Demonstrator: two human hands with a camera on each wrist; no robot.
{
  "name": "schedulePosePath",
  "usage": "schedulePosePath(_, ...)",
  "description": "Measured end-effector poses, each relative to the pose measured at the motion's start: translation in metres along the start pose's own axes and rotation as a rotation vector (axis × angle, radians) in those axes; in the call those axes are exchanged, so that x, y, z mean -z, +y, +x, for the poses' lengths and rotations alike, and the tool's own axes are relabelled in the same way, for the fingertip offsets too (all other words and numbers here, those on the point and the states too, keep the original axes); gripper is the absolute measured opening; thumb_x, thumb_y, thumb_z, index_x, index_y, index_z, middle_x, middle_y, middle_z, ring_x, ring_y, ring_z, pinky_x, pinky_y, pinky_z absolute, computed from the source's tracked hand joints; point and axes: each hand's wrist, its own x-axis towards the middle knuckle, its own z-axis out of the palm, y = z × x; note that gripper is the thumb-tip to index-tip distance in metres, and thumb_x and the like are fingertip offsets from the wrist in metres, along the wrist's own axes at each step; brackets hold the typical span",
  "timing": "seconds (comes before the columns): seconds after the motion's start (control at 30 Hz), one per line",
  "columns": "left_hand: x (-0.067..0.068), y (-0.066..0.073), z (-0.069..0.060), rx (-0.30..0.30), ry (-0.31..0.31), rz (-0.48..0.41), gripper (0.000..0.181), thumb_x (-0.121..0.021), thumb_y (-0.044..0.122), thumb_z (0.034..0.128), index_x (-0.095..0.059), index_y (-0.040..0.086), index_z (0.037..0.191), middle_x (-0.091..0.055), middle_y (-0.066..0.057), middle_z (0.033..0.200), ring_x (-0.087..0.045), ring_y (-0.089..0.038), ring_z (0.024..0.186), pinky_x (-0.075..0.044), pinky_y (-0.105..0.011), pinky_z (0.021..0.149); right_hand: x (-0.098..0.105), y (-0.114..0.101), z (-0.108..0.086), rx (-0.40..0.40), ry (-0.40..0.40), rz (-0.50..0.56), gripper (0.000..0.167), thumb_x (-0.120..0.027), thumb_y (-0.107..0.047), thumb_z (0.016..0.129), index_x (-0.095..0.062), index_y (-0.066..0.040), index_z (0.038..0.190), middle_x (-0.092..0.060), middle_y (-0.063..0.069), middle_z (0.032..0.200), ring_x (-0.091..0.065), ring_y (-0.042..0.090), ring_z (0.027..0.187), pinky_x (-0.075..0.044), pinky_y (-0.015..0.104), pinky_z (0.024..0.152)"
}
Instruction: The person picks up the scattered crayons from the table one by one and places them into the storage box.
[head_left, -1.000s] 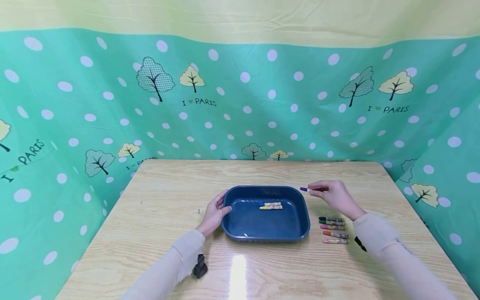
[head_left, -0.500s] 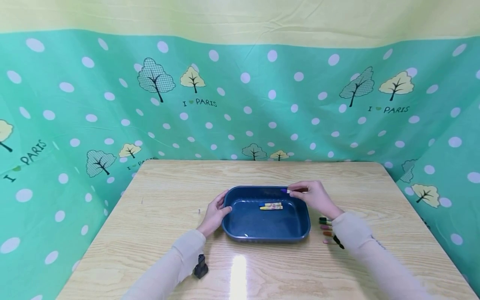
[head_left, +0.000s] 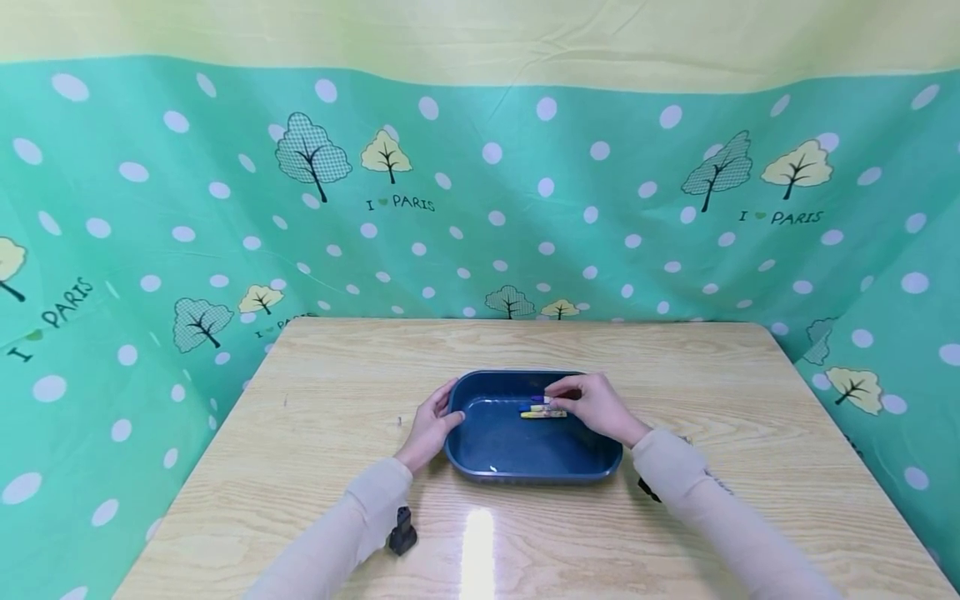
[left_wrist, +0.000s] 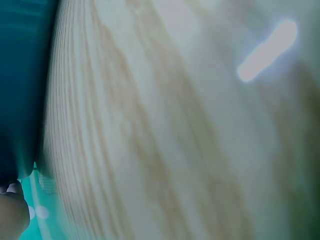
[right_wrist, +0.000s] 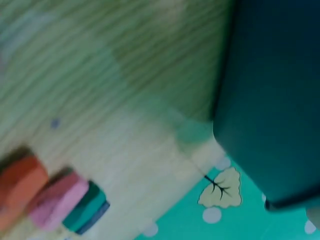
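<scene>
Head view: at the left end of a dark blue tray (head_left: 510, 450), the left hand (head_left: 430, 429), thumb over the rim and the other fingers along the outside, clamped on that wall. Inside the tray, in its right half, the right hand (head_left: 596, 407), thumb and fingertips pinched together on a purple crayon (head_left: 537, 398), tip to the left. Just nearer the person, 2 more on the tray floor, side by side: a blue-tipped crayon (head_left: 526, 408), then a yellow-tipped crayon (head_left: 540, 414). Contact between purple crayon and tray floor impossible to tell, partly hidden by the fingers. Under everything, a pale wood-grain tabletop (head_left: 330, 375) with a bright streak of reflected light. Beside the left sleeve (head_left: 348, 521), a small black device (head_left: 402, 533). Behind, a green curtain (head_left: 465, 187) with white dots, printed trees and "PARIS" lettering.

Left wrist view: mostly tabletop, with the tray wall along the left edge.

Right wrist view, rather blurred: tray wall on the right; at lower left, outside the tray, apparently 4 crayons in a row: orange crayon (right_wrist: 22, 182), pink crayon (right_wrist: 59, 200), green crayon (right_wrist: 84, 207), dark crayon (right_wrist: 94, 218).
</scene>
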Motion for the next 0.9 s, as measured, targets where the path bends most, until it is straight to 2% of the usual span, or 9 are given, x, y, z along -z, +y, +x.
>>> schedulePosePath(0.27,0.000,0.000,0.001,-0.004,0.001,-0.003,0.057,-0.050,-0.005,0.0842,-0.034,-0.002,0.139,-0.036,-0.025,0.141,-0.037,-0.037,0.129,-0.033,-0.045,0.107,-0.016,0.001,0.005,0.016,-0.029,-0.032,0.019,-0.067,-0.012,0.081,-0.071,-0.009,0.099,-0.070,0.000,0.093,-0.063,0.010,0.084,-0.055,0.024,0.071)
schedulePosePath(0.57,0.003,-0.027,0.016,0.000,0.011,-0.025,0.058,-0.052,-0.003,0.0846,-0.035,0.005,0.140,-0.036,-0.020,0.143,-0.037,-0.034,0.131,-0.032,-0.043,0.108,-0.027,0.003,0.008,-0.009,-0.031,-0.023,0.017,-0.068,-0.010,0.079,-0.072,-0.009,0.096,-0.070,0.000,0.091,-0.062,0.010,0.082,-0.056,0.028,0.074)
schedulePosePath(0.73,0.003,-0.031,0.017,-0.009,0.021,-0.004,0.058,-0.052,-0.001,0.0848,-0.036,0.007,0.140,-0.037,-0.020,0.143,-0.037,-0.034,0.130,-0.033,-0.043,0.107,-0.030,0.004,0.009,-0.033,-0.026,-0.053,0.016,-0.069,-0.007,0.078,-0.072,-0.010,0.093,-0.070,-0.001,0.087,-0.062,0.009,0.078,-0.055,0.026,0.070)
schedulePosePath(0.9,0.003,-0.032,0.018,0.007,0.018,-0.003,0.058,-0.052,-0.001,0.0851,-0.036,0.008,0.140,-0.036,-0.019,0.143,-0.037,-0.033,0.131,-0.033,-0.043,0.107,-0.031,0.004,0.009,-0.047,-0.019,-0.077,0.016,-0.069,-0.005,0.078,-0.072,-0.010,0.093,-0.069,-0.001,0.087,-0.062,0.008,0.078,-0.055,0.026,0.070)
